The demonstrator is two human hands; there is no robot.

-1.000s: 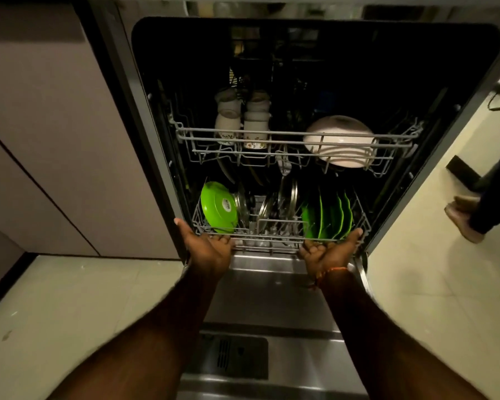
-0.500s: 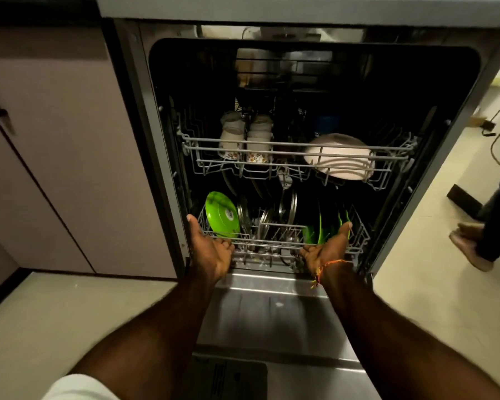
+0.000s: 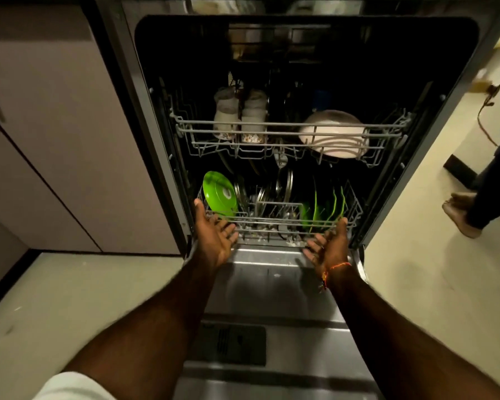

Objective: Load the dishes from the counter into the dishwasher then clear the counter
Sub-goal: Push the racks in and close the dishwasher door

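Far left: cabinet doors (image 3: 55, 140), shut. Left hand (image 3: 214, 235) palm-up, fingers loosely spread, holding nothing, at the near left corner of the lower rack (image 3: 272, 223); contact with the wire unclear. Lower rack sits inside the dishwasher (image 3: 433, 145): green plate (image 3: 218, 194) upright at left, steel plates (image 3: 283, 186) in the middle, more green plates (image 3: 326, 206) on edge at right. Upper rack (image 3: 286, 129) holds two mugs (image 3: 240, 116) left, white bowl (image 3: 334, 134) right. Right hand (image 3: 328, 246) likewise open and empty, palm-up at the near right corner. Door (image 3: 272, 298) lies flat, open. Far right: another person's feet (image 3: 459, 212) on the floor.
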